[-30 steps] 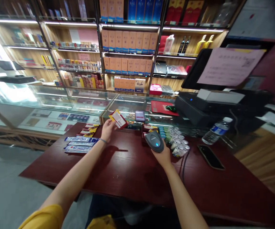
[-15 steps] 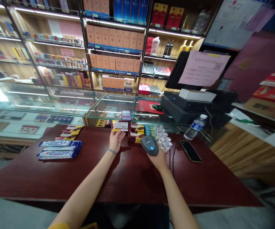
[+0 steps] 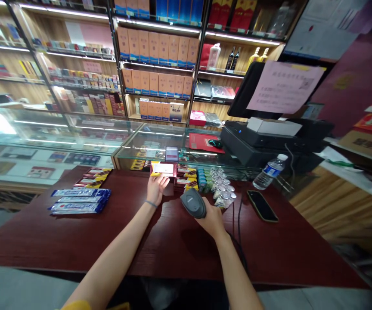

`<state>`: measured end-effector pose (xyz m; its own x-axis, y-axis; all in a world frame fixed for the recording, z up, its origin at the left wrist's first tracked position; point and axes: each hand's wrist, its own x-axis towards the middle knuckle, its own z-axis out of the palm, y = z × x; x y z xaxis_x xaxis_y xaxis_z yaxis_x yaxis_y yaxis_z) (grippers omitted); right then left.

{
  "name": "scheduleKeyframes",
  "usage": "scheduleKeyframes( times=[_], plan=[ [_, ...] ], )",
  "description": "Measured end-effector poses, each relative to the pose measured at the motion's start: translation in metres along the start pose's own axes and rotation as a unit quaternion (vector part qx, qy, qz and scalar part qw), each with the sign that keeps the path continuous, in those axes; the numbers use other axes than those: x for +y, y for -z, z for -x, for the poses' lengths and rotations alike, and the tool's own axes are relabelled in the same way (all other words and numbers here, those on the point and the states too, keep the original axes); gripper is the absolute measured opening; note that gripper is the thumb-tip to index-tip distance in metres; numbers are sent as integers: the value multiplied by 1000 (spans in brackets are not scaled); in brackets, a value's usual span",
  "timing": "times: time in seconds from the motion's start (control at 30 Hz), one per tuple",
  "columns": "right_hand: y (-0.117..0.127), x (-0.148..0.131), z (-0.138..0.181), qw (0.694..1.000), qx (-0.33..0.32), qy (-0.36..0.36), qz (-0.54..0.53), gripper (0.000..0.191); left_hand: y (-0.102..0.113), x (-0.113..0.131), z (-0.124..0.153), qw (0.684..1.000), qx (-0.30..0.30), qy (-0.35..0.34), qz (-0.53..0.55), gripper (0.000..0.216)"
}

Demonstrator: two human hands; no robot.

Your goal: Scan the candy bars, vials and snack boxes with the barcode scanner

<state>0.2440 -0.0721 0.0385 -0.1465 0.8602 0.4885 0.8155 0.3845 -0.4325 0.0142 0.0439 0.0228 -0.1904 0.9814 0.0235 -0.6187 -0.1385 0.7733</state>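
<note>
My left hand holds up a yellow and maroon snack packet, its fingers along the lower edge and its white label side towards me. A dark grey barcode scanner is gripped in my right hand, its head tilted towards the packet but apart from it. Similar packets lie in a stack just behind the scanner. Beside them stand rows of small round-topped containers, partly hidden by my right hand's side of the scene.
On the table's left lie blue-and-white packets and more yellow and maroon packets. To the right are a phone, a water bottle and a black cable. A glass display case borders the far edge.
My right hand has moved the scanner slightly left, and its blue light no longer shows. The packet in my left hand has tilted a little, and its label looks brighter.
</note>
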Motion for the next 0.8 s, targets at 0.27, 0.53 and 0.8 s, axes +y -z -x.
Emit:
scheduleKeyframes(
  times=[0.27, 0.53, 0.8],
  plan=[
    [1, 2, 1, 997, 55, -42, -33, 42, 1, 1, 1, 999, 43, -13, 4, 40],
    [1, 20, 2, 978, 143, -102, -114, 48, -18, 14, 3, 953, 33, -186, -239, 25],
    [-4, 34, 4, 959, 213, -140, -123, 61, -41, -1, 10, 811, -236, -240, -478, 16]
  ],
)
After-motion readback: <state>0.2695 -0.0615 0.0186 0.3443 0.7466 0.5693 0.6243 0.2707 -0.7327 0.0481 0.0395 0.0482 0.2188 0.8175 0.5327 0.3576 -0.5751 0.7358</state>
